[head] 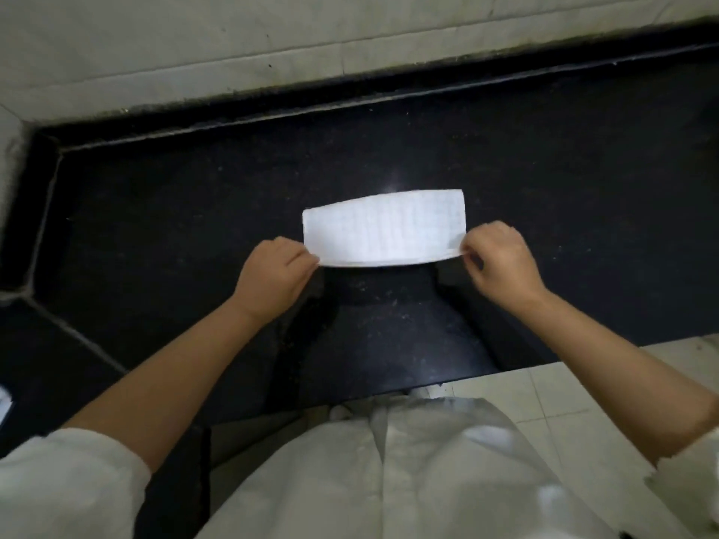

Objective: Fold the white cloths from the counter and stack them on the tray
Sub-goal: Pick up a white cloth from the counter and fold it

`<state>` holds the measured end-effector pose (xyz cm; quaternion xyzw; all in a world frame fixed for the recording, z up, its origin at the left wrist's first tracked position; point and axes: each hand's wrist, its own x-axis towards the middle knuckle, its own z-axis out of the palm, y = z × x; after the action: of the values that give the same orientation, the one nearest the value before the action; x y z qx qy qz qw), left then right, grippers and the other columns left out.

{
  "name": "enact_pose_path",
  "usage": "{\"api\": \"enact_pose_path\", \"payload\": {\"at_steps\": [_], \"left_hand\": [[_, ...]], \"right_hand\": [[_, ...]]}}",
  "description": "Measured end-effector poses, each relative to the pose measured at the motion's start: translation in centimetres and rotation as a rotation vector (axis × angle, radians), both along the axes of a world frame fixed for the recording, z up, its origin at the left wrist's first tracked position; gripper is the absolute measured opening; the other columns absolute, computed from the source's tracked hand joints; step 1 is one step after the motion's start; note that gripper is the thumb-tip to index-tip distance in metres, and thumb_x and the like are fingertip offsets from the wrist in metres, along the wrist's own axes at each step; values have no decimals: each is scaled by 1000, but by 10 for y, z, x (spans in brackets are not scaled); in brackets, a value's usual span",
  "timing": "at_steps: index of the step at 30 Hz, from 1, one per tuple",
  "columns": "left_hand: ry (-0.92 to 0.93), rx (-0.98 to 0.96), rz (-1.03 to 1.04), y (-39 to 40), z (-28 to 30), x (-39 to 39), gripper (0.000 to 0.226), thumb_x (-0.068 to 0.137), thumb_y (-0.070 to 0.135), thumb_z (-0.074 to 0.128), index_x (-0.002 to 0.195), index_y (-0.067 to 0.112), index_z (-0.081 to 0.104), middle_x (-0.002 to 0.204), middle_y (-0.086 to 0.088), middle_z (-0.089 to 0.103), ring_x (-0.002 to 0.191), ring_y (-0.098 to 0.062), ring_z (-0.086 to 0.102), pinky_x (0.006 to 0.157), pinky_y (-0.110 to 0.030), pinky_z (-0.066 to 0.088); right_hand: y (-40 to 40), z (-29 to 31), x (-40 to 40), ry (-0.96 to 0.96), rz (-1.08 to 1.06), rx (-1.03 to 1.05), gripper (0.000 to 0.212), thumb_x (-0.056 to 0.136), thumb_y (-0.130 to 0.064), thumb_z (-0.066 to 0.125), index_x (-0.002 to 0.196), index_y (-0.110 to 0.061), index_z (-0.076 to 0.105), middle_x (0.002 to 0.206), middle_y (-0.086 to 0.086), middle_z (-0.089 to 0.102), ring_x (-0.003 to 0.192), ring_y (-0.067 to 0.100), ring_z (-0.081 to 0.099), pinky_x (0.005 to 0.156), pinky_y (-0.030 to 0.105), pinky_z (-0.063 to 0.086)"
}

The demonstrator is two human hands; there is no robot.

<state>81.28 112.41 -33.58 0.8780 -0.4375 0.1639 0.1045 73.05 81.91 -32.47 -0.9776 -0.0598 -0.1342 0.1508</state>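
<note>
White rectangular cloth (383, 227), one in number, folded into a long strip, lying on black speckled stone counter (544, 188). Two bare hands: left hand (272, 278) pinching near left corner of cloth, right hand (502, 262) pinching near right corner, near edge lifted slightly off counter. Two pale rolled sleeves (66, 488), one per forearm. Pale tiled wall (194, 40) behind counter; pale tiled floor (552, 402) at lower right. Small white object (4, 400) at left frame edge, unidentifiable.
</note>
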Motion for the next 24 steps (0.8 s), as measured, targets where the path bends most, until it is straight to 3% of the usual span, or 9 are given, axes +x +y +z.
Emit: {"api": "enact_pose_path", "payload": {"at_steps": [3,5,6,9,12,15,18,22,24], "left_hand": [[194,255,3,1,-41,-35,11,61,3,76,59,7,66,60,-8,65,50,-25,60,47,-25,44],[332,333,76,0,-56,-51,15,55,8,82,61,9,69,65,-5,68,54,-23,64,49,-24,50],[356,324,108,0,-59,-55,6,64,13,75,64,9,70,69,-4,70,58,-22,66,52,-25,52],[357,194,194,-2,-56,-57,34,78,22,42,70,6,71,79,-9,72,68,-25,69,61,-31,56],[384,111,336,-17,-44,-48,40,84,21,38,91,-2,70,99,-20,70,89,-34,69,76,-40,56],[565,269,472,-35,-40,-35,49,99,23,33,141,-1,30,152,-17,26,143,-27,23,116,-37,22],[666,427,504,-39,-50,-32,58,101,32,24,148,7,2,159,-7,-4,147,-20,-6,120,-36,2],[689,437,533,-37,-58,-34,59,101,35,20,149,10,-4,158,-4,-11,146,-18,-10,120,-38,-2],[684,441,530,-38,-57,-34,60,101,36,19,148,10,-5,158,-4,-12,146,-17,-11,119,-38,-3]], "right_hand": [[8,-39,-25,216,28,-167,15,60,1,70,75,-5,69,68,13,69,60,32,66,56,35,52],[13,-54,-38,314,28,-219,18,57,-4,80,73,-9,72,76,12,71,67,31,68,62,41,54],[14,-58,-42,311,20,-243,8,65,-12,73,73,-10,72,81,11,71,72,31,69,66,44,54],[21,-51,-47,385,-124,-167,35,77,-30,44,76,-11,72,88,14,71,80,33,68,71,45,53],[34,-41,-39,478,-458,-21,36,90,-32,47,102,-2,64,106,20,64,101,38,56,83,43,43],[48,-41,-32,625,-569,-69,37,92,-33,44,110,-2,55,118,16,56,110,33,50,92,39,37],[55,-45,-26,651,-607,-58,33,92,-29,44,110,-2,53,119,15,57,110,31,52,92,38,37],[61,-41,-22,651,-687,125,21,91,-20,46,98,-2,54,108,16,61,101,32,56,88,37,39],[64,-36,-21,577,-689,284,8,87,-13,49,83,-6,49,88,12,61,90,33,58,85,37,41]]}}
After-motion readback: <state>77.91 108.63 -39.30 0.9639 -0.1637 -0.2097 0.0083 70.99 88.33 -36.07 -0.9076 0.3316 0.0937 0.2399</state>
